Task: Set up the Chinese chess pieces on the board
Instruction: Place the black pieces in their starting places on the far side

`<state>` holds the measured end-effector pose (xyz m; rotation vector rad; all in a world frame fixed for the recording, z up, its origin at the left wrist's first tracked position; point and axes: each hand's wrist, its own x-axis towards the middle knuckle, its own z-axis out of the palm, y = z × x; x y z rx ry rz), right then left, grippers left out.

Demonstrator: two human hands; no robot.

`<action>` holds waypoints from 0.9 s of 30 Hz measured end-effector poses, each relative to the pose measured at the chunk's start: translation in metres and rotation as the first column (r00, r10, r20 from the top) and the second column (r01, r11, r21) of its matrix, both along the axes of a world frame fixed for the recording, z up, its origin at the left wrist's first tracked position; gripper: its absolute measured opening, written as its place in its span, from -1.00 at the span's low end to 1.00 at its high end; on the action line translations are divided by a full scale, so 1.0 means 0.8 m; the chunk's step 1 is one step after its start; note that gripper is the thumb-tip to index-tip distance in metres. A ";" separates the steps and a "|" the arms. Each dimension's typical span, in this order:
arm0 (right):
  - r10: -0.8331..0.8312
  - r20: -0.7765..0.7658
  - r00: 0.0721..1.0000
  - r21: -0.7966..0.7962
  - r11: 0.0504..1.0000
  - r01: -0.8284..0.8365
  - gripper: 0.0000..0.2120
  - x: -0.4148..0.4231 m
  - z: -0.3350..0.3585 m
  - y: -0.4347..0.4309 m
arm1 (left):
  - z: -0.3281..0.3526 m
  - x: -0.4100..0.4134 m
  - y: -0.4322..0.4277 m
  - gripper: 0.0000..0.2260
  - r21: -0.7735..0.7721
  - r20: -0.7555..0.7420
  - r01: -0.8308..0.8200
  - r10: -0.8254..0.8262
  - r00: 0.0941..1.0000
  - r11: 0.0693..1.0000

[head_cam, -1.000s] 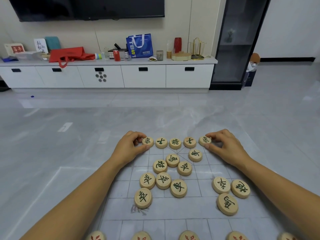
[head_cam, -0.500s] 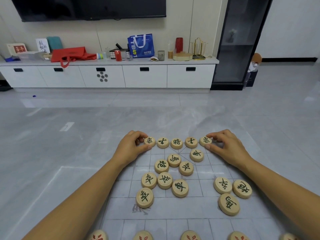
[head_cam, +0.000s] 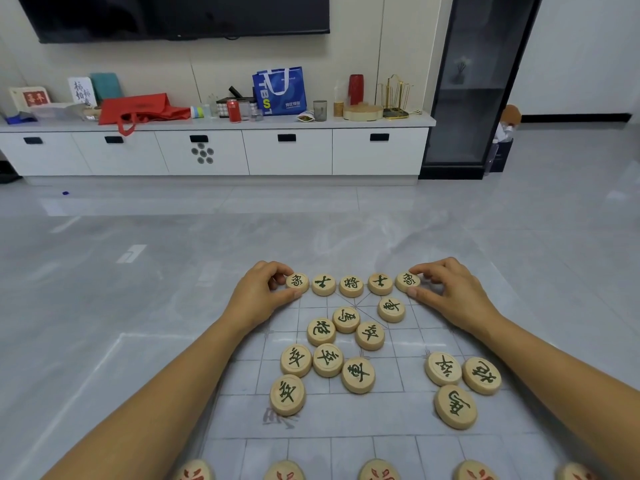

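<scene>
On the left, the far-left disc [head_cam: 297, 282] of the back row is pinched between the thumb and curled fingers of the left hand [head_cam: 258, 294]. Five green-lettered pieces are lined up side by side along the far edge of the board [head_cam: 381, 420], which is spread on the grey floor [head_cam: 138, 306]. Nearer, eight loose green pieces [head_cam: 328, 359] are scattered over the grid, and red-lettered pieces [head_cam: 377, 471] are cut off at the bottom edge. Further right, a cluster of three [head_cam: 443, 368] is seen. The row's far-right disc [head_cam: 408, 281] is gripped between the fingertips and thumb of the right hand [head_cam: 450, 292].
</scene>
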<state>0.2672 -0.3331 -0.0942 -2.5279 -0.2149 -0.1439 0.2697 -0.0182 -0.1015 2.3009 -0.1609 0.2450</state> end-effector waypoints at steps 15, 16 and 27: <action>-0.048 -0.056 0.997 0.343 0.937 0.065 -0.73 -0.002 0.004 0.000 | 0.002 0.000 0.004 -0.59 -0.284 -0.063 -0.060 0.043 0.997 0.957; -0.043 -0.065 0.997 0.409 0.910 0.066 -0.77 -0.003 0.005 -0.002 | 0.003 -0.001 0.004 -0.57 -0.327 -0.066 -0.063 0.044 0.997 0.943; 0.101 -0.244 0.964 0.471 0.882 0.027 -0.80 -0.038 0.038 -0.012 | 0.041 -0.027 0.015 -0.71 -0.451 -0.269 -0.084 -0.046 0.962 0.889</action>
